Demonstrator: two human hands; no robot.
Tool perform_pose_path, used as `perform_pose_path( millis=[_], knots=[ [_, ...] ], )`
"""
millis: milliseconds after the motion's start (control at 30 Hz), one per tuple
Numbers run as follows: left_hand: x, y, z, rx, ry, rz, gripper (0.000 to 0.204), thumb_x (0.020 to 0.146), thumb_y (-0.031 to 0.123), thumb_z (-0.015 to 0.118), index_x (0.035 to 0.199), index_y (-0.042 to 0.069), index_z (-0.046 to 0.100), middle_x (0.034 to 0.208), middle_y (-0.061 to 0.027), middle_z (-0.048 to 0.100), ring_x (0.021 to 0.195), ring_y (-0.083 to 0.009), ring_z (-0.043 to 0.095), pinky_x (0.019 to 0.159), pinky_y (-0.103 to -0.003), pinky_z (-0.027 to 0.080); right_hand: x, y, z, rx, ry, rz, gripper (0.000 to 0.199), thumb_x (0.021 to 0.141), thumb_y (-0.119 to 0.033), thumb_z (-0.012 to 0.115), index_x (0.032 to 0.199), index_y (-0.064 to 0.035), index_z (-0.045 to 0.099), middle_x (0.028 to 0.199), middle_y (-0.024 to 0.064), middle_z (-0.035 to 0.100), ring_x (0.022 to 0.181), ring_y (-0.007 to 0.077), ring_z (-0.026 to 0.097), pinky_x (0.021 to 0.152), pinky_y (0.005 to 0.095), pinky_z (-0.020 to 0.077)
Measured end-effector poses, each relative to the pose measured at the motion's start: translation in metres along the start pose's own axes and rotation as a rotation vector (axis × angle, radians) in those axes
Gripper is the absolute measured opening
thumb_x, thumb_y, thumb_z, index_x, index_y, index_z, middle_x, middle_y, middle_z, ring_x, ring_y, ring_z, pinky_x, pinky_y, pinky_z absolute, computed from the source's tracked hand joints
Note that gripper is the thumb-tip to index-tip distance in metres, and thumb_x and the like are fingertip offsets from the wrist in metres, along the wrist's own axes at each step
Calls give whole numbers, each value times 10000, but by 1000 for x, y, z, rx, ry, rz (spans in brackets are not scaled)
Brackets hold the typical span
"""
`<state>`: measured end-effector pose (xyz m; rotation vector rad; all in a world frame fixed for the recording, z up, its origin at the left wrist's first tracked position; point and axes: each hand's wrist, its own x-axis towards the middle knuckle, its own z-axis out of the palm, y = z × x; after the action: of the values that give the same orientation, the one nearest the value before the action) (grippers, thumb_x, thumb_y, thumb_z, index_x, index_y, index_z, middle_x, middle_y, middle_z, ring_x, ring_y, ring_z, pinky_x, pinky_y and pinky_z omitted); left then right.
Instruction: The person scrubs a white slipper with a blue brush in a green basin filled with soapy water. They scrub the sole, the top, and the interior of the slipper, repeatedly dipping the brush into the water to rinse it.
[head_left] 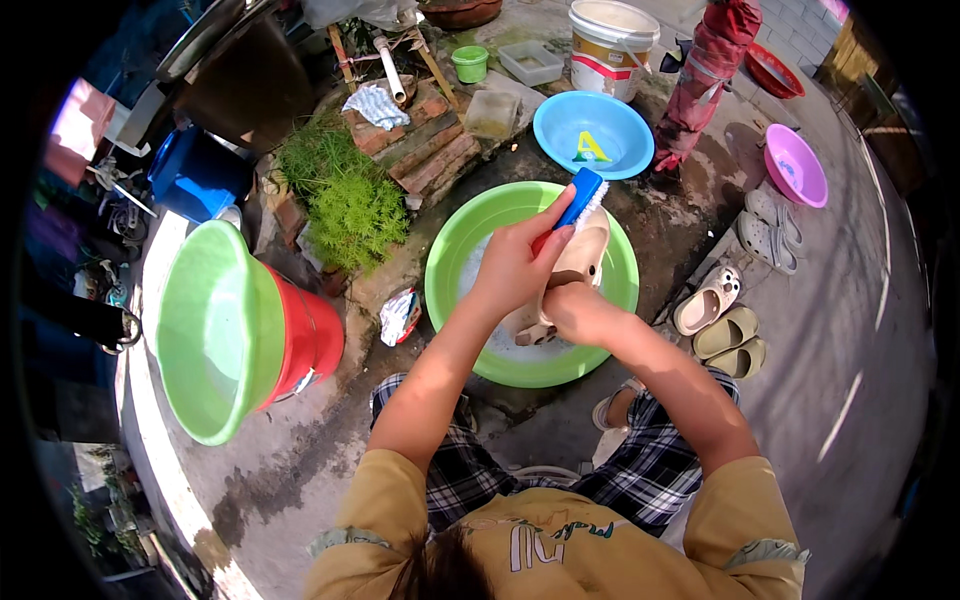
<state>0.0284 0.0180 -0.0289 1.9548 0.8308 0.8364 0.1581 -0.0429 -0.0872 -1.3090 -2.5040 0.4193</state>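
Observation:
My left hand [512, 265] is closed round a scrub brush [580, 197] with a blue back and white bristles. The bristles face right, beside the upper part of a beige clog [590, 245]. My right hand [582, 314] grips this clog at its opening, with the fingers partly hidden inside. Both hands are over a light green basin [442, 300] that holds whitish, sudsy water. Low in the basin, another beige shoe part shows below my right hand; whether it belongs to a second clog I cannot tell.
A blue basin [555, 125] stands just beyond. At left, a green basin [180, 340] tilts against a red bucket [308, 335]. Several shoes, including olive slippers [728, 335], line the right. A small packet [399, 318] and green plants [355, 215] lie left. A wrapped red pole [708, 85] rises behind.

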Motion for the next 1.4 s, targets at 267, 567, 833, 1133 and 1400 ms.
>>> perform_pose_path(
  millis=[267,567,833,1133,1400],
  knots=[
    [6,-51,0,177,333,-79,534,584,285,800,941,-12,536,639,-4,490,572,-108,439,541,-261,397,3,-9,-8,-120,-240,118,110,621,-20,570,712,-14,632,781,150,627,747,303,614,672,380,492],
    [13,-49,-29,-589,362,-326,210,718,70,679,876,26,548,753,-24,593,639,-95,545,565,-245,438,3,-11,-73,205,556,119,492,644,-126,707,1111,-64,566,1067,119,546,1050,294,495,909,371,400],
    [9,-41,-29,-1154,296,-249,256,796,81,615,1029,35,520,899,-60,612,704,-117,602,612,-243,503,-14,30,-69,1294,7,336,914,643,-251,774,1369,-42,258,1301,89,409,1178,191,413,1007,335,313],
    [14,-71,-46,-969,282,-256,392,831,116,608,1188,34,470,986,-40,598,771,-107,575,734,-265,478,-14,5,-54,1975,3,281,889,623,-115,634,1402,-58,209,1337,112,387,1217,219,389,1016,331,295],
    [13,-49,-55,-25,418,-48,283,872,187,558,1146,128,597,595,-35,453,531,-61,379,492,-258,345,-10,18,-71,981,268,383,816,531,-118,651,1315,-88,427,1189,132,480,1071,197,474,941,285,345]
  ],
)
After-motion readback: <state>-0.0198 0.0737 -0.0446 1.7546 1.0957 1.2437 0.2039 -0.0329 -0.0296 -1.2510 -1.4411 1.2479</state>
